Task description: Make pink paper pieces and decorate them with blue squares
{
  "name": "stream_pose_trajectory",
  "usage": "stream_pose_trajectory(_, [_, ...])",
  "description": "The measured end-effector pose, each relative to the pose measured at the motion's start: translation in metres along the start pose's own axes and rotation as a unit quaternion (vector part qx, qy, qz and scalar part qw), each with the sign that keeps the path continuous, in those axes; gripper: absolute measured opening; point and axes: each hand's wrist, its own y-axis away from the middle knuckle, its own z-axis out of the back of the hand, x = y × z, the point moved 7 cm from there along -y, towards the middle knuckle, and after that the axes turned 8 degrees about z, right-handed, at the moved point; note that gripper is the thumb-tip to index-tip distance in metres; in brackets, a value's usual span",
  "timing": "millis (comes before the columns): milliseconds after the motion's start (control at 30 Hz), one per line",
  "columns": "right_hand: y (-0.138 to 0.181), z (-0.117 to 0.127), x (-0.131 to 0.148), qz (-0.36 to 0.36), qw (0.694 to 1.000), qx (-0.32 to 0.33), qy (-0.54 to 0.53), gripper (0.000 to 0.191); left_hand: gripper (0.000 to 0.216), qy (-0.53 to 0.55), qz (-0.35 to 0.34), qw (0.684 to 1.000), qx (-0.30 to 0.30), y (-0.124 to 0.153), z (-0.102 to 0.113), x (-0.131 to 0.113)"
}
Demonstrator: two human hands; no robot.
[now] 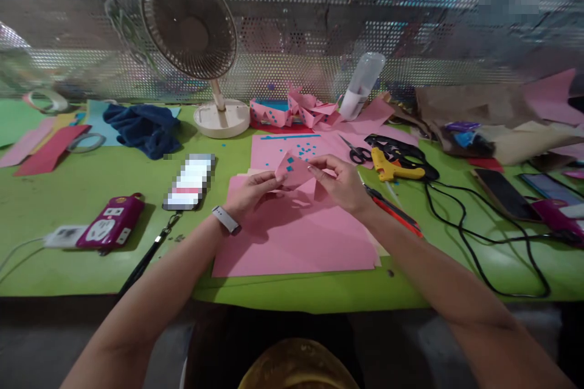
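Observation:
Both my hands hold a small folded pink paper piece (294, 171) with blue square dots, just above a stack of large pink paper sheets (296, 237) on the green table. My left hand (253, 191), with a grey watch on the wrist, pinches its left edge. My right hand (340, 182) pinches its right side with fingers curled. Beyond the hands lies another pink sheet (292, 147) with small blue squares and a blue strip scattered on it.
A desk fan (191, 30) stands at the back left, with finished pink boxes (292, 110) beside it. Scissors (358, 152), a yellow glue gun (392, 169) with a black cable and a red pen (395, 211) lie right. A phone (189, 182), a power strip (109, 223) and a blue cloth (143, 127) lie left.

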Motion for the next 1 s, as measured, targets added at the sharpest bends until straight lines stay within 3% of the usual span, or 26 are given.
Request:
stream_pose_trajectory(333, [0.003, -0.019, 0.016, 0.041, 0.995, 0.074, 0.043, 0.019, 0.033, 0.022, -0.030, 0.997, -0.072, 0.001, -0.001, 0.001])
stream_pose_trajectory(467, [0.006, -0.023, 0.022, 0.053, 0.995, 0.071, 0.038, 0.018, 0.030, -0.045, -0.090, 0.989, -0.110, 0.005, 0.000, -0.008])
stream_pose_trajectory(633, [0.006, -0.023, 0.024, 0.056, 0.995, 0.068, 0.048, 0.020, 0.032, -0.060, -0.121, 0.985, -0.110, 0.006, -0.001, -0.013])
stream_pose_trajectory(900, [0.000, -0.012, 0.015, 0.012, 0.997, 0.066, 0.037, 0.023, 0.034, 0.041, -0.085, 0.993, -0.075, 0.002, 0.001, -0.005])
stream_pose_trajectory(1000, [-0.002, -0.008, 0.011, 0.009, 0.997, 0.058, 0.041, 0.023, 0.031, 0.083, -0.049, 0.991, -0.091, 0.000, 0.009, -0.001])
